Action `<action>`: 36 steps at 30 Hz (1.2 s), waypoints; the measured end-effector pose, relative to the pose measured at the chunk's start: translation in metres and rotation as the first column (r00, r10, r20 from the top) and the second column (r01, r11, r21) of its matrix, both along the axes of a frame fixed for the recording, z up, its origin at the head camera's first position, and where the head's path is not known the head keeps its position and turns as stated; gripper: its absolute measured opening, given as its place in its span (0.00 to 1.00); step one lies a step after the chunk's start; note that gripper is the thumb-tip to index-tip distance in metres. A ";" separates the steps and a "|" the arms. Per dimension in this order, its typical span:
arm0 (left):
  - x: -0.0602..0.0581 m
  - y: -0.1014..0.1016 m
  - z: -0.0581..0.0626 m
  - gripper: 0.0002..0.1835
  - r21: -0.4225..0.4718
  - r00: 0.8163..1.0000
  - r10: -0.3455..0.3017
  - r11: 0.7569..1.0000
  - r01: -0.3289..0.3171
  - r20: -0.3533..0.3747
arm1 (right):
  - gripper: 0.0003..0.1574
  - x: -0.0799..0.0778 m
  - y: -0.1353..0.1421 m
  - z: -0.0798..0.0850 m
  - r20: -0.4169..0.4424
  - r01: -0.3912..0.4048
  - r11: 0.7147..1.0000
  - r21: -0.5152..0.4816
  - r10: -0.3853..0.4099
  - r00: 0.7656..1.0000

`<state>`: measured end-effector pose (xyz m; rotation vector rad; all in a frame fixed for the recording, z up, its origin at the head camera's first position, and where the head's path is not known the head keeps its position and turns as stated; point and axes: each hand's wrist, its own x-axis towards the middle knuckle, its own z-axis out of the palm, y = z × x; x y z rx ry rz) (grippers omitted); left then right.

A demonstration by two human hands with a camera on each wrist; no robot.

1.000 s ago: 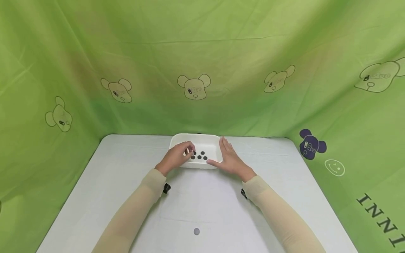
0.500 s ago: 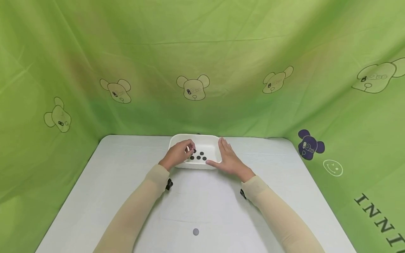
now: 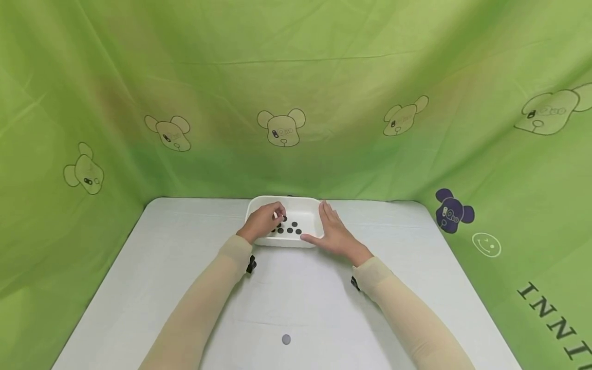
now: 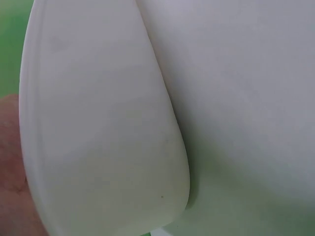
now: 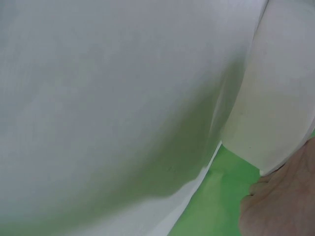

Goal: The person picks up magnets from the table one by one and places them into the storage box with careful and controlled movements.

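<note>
A white rectangular tray stands near the table's far edge, with several small black discs lying on its floor. My left hand reaches over the tray's left side, its curled index finger and thumb pinching one black disc close above the floor. Other discs beside the thumb are partly covered by that hand. Straight fingers of my right hand lie along the tray's right end, the thumb at the front rim. Both wrist views show mostly the tray's outer wall, hiding the fingertips.
A single grey disc lies on the white-covered table near the front, between the forearms. Green cloth with printed bear heads hangs behind and at both sides. A black strap piece shows at the left cuff.
My left hand has shifted slightly forward and right inside the tray, and the disc at its fingertips has moved a little away from me. My right hand stays in place.
</note>
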<state>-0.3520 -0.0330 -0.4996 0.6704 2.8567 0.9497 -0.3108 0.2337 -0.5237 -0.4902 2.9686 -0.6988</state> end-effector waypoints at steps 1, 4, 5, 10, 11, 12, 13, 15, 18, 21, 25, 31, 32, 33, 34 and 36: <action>-0.001 0.001 0.000 0.03 -0.003 1.000 0.002 1.000 -0.002 0.001 | 0.81 0.000 0.000 0.000 0.000 0.000 1.000 -0.004 0.000 1.000; -0.002 0.003 0.000 0.03 -0.005 1.000 0.010 1.000 -0.010 0.008 | 0.82 0.001 0.000 0.001 0.004 0.001 1.000 -0.011 -0.001 1.000; -0.002 0.004 -0.001 0.03 -0.007 1.000 0.011 1.000 -0.011 0.012 | 0.82 0.002 0.000 0.002 0.009 0.001 1.000 -0.011 0.000 1.000; -0.004 0.006 -0.003 0.02 -0.015 1.000 0.010 1.000 -0.010 0.030 | 0.81 0.002 0.000 0.002 0.012 -0.004 1.000 -0.003 0.004 1.000; -0.005 0.007 -0.004 0.03 -0.017 0.999 0.007 1.000 -0.007 0.032 | 0.81 0.002 0.001 0.001 0.014 -0.003 1.000 -0.003 0.003 1.000; -0.005 0.007 -0.004 0.03 -0.018 0.999 0.006 1.000 -0.005 0.034 | 0.81 0.002 0.001 0.001 0.014 -0.002 1.000 -0.004 0.002 1.000; -0.005 0.008 -0.004 0.03 -0.020 0.999 0.003 1.000 -0.002 0.036 | 0.81 0.002 0.001 0.001 0.010 -0.002 1.000 -0.004 0.002 1.000; -0.004 0.009 -0.004 0.03 -0.028 0.999 0.001 1.000 0.000 0.038 | 0.81 0.002 0.001 0.001 0.013 -0.003 1.000 -0.008 0.003 1.000; -0.005 0.009 -0.004 0.03 -0.041 0.999 0.003 0.999 -0.001 0.040 | 0.81 0.003 0.001 0.002 0.015 -0.004 1.000 -0.017 0.004 1.000; -0.007 0.010 -0.007 0.02 -0.056 0.999 0.003 0.998 -0.001 0.034 | 0.81 0.002 0.001 0.002 0.009 -0.005 1.000 -0.017 0.005 1.000; -0.010 0.010 -0.012 0.02 -0.065 1.000 0.004 0.998 -0.002 0.029 | 0.81 0.002 0.001 0.001 -0.002 -0.010 1.000 -0.017 0.010 1.000; -0.011 0.011 -0.013 0.02 -0.060 1.000 0.002 0.998 0.000 0.028 | 0.82 0.001 0.001 0.000 0.003 -0.008 1.000 -0.019 0.008 1.000; -0.012 0.011 -0.013 0.03 -0.059 1.000 0.000 0.998 0.002 0.024 | 0.82 0.001 0.001 0.000 0.003 -0.007 1.000 -0.020 0.007 1.000; -0.011 0.011 -0.013 0.03 -0.059 1.000 -0.001 0.998 0.002 0.019 | 0.82 0.001 0.001 0.000 0.004 -0.006 1.000 -0.021 0.006 1.000; -0.011 0.012 -0.013 0.03 -0.061 1.000 -0.002 0.998 0.003 0.016 | 0.82 0.001 0.001 0.000 0.002 -0.007 1.000 -0.021 0.007 1.000; -0.012 0.012 -0.014 0.03 -0.068 1.000 -0.002 0.998 0.002 0.006 | 0.81 0.001 0.001 0.000 0.003 -0.007 1.000 -0.019 0.007 1.000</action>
